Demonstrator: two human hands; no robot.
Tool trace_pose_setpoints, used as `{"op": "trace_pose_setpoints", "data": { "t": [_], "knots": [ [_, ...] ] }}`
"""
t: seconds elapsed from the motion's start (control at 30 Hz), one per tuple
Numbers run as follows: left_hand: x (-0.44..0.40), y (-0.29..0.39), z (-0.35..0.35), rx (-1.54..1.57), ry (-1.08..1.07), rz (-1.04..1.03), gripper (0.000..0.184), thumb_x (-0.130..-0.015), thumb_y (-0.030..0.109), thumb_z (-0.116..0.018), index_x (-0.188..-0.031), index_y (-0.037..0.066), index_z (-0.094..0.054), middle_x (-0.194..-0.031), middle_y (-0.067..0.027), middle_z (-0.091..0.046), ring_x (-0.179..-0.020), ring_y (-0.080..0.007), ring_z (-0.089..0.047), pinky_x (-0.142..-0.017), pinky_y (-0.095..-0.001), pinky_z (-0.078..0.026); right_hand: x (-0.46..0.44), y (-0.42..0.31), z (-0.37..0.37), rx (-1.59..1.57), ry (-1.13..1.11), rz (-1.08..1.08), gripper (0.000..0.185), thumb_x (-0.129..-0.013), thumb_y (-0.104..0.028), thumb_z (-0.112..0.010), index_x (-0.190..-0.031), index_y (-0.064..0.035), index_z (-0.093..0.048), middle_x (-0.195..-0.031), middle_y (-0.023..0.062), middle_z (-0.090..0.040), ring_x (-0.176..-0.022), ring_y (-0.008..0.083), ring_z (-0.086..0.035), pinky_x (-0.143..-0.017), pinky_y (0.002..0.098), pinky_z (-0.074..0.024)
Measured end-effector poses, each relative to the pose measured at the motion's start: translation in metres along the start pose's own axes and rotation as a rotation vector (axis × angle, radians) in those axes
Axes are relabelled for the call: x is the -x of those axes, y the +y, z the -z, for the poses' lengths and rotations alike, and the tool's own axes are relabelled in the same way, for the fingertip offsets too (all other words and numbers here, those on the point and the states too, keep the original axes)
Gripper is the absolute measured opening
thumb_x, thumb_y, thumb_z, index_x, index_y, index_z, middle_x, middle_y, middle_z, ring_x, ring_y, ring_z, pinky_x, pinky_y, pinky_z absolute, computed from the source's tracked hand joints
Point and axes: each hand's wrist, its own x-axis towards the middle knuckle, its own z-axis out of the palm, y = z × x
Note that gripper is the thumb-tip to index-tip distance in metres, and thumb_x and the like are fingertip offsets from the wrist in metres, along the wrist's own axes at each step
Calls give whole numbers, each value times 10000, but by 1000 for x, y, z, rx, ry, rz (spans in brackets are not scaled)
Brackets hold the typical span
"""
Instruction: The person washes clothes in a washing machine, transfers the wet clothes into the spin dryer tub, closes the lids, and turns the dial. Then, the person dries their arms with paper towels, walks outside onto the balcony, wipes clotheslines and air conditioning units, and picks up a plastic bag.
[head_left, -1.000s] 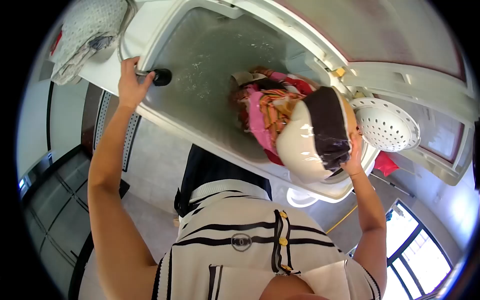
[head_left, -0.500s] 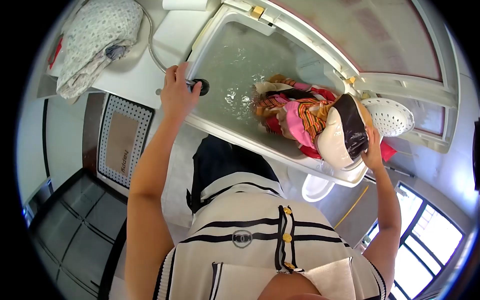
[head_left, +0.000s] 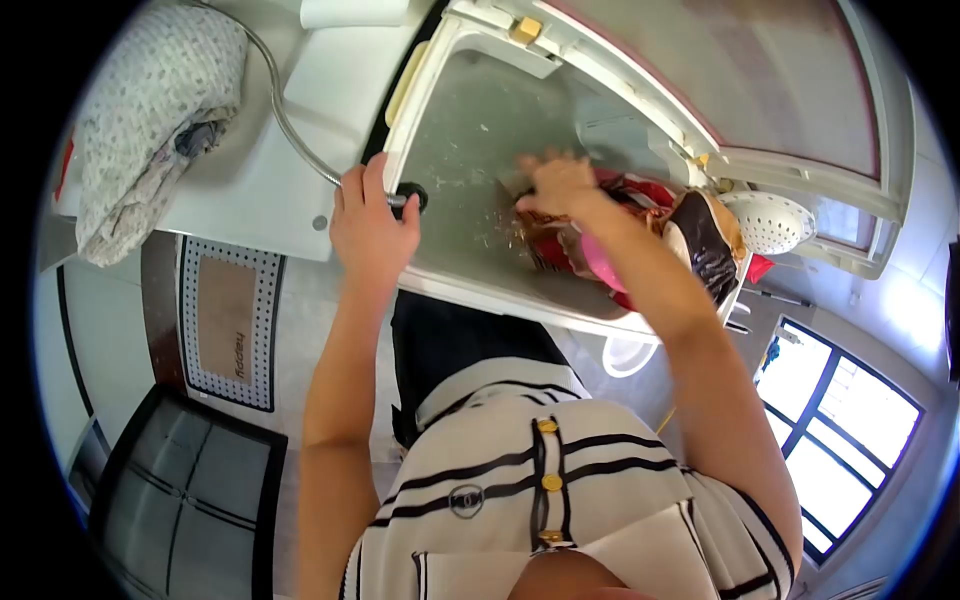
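At the left rim of the washing tub [head_left: 470,285], my left hand [head_left: 374,222] grips a black shower head [head_left: 411,199] fed by a metal hose [head_left: 285,115]. The head points into the cloudy water [head_left: 490,120]. My right hand [head_left: 562,184] is over the water at the left edge of the wet clothes, its fingers spread and slightly blurred. Beneath my right forearm lie the red, pink and patterned clothes [head_left: 600,258]. A cream and dark brown wet bundle [head_left: 704,250] rests at the tub's right end.
A white perforated basket [head_left: 770,223] sits beyond the tub's right end, below the raised lid [head_left: 790,80]. Patterned fabric [head_left: 155,115] lies on the white counter [head_left: 250,190] at left. A mat [head_left: 230,320] and a dark glass-topped unit [head_left: 190,490] stand lower left.
My right hand has let go of the cream and brown bundle and moved left over the clothes, its fingers now spread. My left hand still holds the shower head at the rim.
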Motion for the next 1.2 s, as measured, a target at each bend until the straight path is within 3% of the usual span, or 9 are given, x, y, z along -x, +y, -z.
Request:
{"op": "trace_pose_setpoints", "data": {
  "t": [0.13,0.27,0.43,0.53,0.67,0.93,1.03,1.13,1.2],
  "knots": [
    [-4,0,0,19,2,9,631,-670,195,-753,-1240,141,-489,-1123,-103,-514,-1036,-327,-535,-778,-430,-484,-49,-10,-65,394,-252,-146,1057,-655,-558,-747,-1478,-279,-145,-1481,242,-221,-1318,456,-278,-983,667,-230],
    [-4,0,-3,21,15,5,626,-666,170,-752,-1234,140,-490,-1125,-92,-509,-1031,-316,-535,-775,-425,-482,-55,22,-126,390,-306,-125,901,-675,-474,-761,-1428,-231,-332,-1382,215,-411,-1236,379,-437,-939,584,-353],
    [-3,3,-2,-2,58,-45,636,-640,156,-754,-1215,124,-485,-1087,-110,-518,-979,-333,-543,-746,-419,-486,-63,26,-148,380,-651,177,716,-681,-378,-764,-1324,-191,-509,-1239,178,-570,-1120,315,-564,-879,491,-446],
    [-2,6,-1,14,51,-35,637,-650,140,-750,-1226,124,-480,-1103,-113,-513,-1007,-337,-538,-764,-425,-485,-14,23,-90,339,-451,393,503,-683,-275,-724,-1163,-151,-636,-1031,116,-673,-957,275,-649,-773,399,-509],
    [1,10,-1,15,53,-54,623,-679,121,-734,-1242,110,-469,-1142,-110,-500,-1040,-332,-534,-791,-418,-486,36,53,-37,138,-223,558,520,-649,-244,-694,-1159,-169,-621,-921,125,-675,-897,307,-651,-732,412,-517],
    [1,11,-11,15,44,-135,600,-705,123,-727,-1238,68,-460,-1147,-146,-490,-1045,-357,-525,-883,-401,-444,143,189,13,-122,144,459,538,-656,-279,-690,-1182,-210,-598,-904,148,-672,-885,333,-642,-727,436,-510],
    [2,13,-14,-1,36,-143,604,-713,127,-729,-1245,55,-452,-1143,-157,-485,-1058,-351,-513,-917,-394,-421,178,262,-23,-250,260,329,542,-675,-271,-699,-1202,-220,-582,-926,150,-657,-870,337,-635,-729,446,-502],
    [2,12,-15,-73,21,-129,597,-726,130,-725,-1244,35,-443,-1141,-168,-474,-1085,-349,-488,-948,-396,-394,186,324,-129,-385,680,377,594,-654,-184,-716,-1221,-212,-542,-948,159,-609,-862,367,-600,-744,438,-488],
    [0,9,-17,-123,13,-143,596,-729,134,-725,-1241,30,-440,-1148,-167,-467,-1093,-347,-485,-953,-396,-390,183,331,-178,-461,715,286,657,-645,-126,-720,-1259,-211,-504,-1010,163,-575,-915,378,-576,-784,435,-473]
  ]
}}
